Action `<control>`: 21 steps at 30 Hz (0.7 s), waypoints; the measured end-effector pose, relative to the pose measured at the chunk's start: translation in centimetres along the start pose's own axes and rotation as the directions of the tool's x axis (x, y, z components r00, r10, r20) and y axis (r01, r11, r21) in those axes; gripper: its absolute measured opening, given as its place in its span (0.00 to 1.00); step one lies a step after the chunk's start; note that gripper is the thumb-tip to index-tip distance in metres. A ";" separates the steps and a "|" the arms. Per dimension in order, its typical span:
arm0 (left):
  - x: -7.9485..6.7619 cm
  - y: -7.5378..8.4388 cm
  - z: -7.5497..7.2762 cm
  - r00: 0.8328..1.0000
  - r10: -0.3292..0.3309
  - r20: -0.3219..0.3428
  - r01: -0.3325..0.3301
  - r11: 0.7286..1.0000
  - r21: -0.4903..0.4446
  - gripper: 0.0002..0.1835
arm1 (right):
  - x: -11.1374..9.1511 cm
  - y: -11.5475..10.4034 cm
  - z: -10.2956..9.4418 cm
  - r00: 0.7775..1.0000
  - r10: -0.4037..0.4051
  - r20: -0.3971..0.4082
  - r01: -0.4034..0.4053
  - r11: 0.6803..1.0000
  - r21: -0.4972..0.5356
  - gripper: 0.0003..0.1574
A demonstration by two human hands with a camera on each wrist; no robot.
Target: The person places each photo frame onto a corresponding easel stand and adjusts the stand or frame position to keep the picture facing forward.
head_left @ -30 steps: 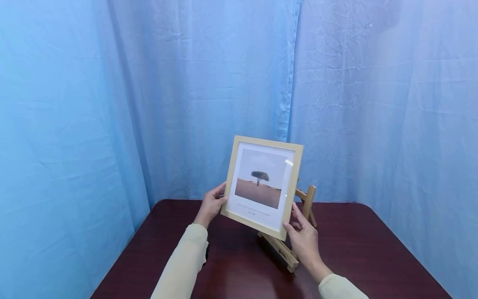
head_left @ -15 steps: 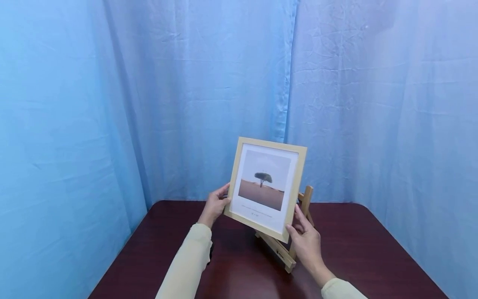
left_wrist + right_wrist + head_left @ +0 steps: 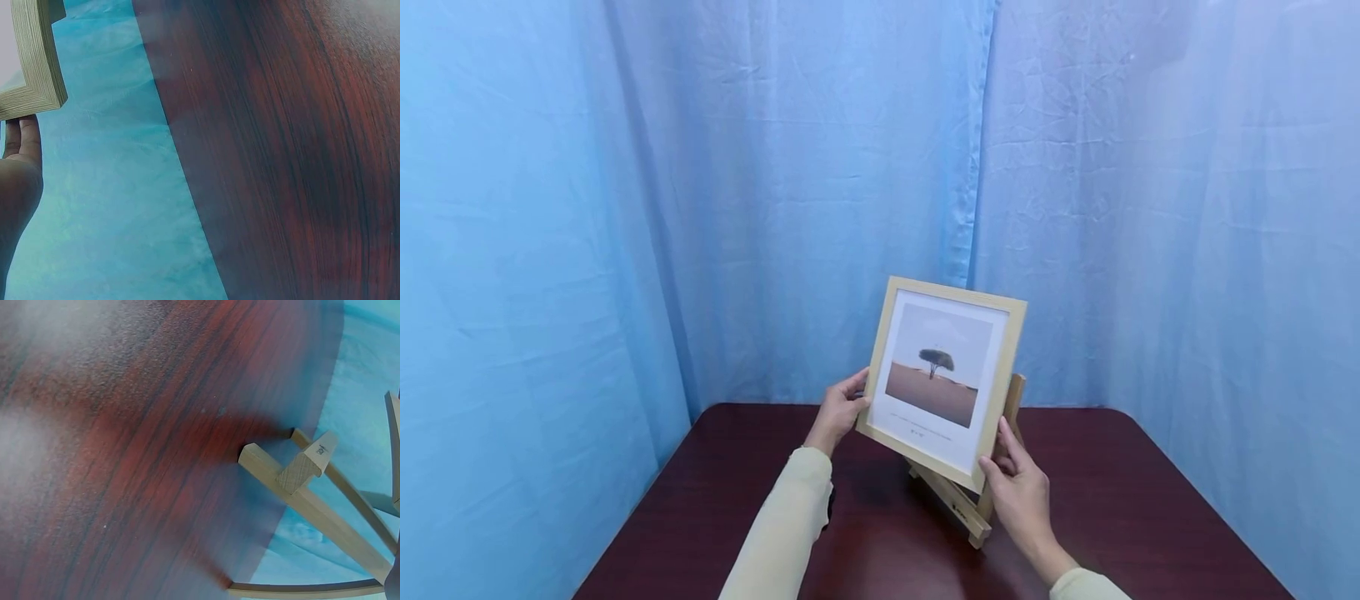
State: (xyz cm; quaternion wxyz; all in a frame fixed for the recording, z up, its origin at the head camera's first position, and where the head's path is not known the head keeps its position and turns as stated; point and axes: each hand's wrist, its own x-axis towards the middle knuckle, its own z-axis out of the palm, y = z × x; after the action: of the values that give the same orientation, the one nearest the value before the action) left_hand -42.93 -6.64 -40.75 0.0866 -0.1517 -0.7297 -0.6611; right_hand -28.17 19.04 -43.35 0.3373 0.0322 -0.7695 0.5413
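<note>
Both hands hold a picture frame point(image 3: 934, 379) with a pale wood border and a print of a lone tree. It leans clockwise in the head view, raised in front of a small wooden easel point(image 3: 953, 504). The left hand point(image 3: 838, 412) pinches its left side, thumb in front and fingers behind. Low on the opposite side, the right hand point(image 3: 1024, 496) pinches the border near the bottom corner. The frame hides most of the easel; the ledge and part of one upright show. In the right wrist view the easel's legs point(image 3: 312, 509) stand on the table beside the frame's edge point(image 3: 394, 440).
A dark red-brown wood-grain table point(image 3: 760, 500) with rounded far corners bears the easel. Light blue curtains point(image 3: 820, 167) hang behind it and along both sides. Pale sleeves point(image 3: 782, 525) cover the forearms.
Both hands have carried the picture frame to the right and slightly down, so it now covers more of the easel's upright. Their grip looks the same.
</note>
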 end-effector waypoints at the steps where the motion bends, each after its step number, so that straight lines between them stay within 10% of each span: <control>1: 0.1 0.0 0.1 1.000 -0.002 0.000 0.002 1.000 -0.001 0.29 | 0.0 0.0 -0.1 1.000 0.003 -0.004 -0.003 1.000 -0.001 0.42; 21: 0.5 0.3 1.7 0.999 -0.002 0.039 0.001 1.000 0.003 0.29 | -1.4 0.4 -0.4 0.992 -0.066 -0.104 0.062 0.998 -0.032 0.44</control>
State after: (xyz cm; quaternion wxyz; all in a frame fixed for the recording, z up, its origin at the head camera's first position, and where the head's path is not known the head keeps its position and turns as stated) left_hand -43.18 -4.84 -40.54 0.0719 -0.1640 -0.7323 -0.6571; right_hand -27.06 19.13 -44.40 0.3949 0.0234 -0.7570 0.5200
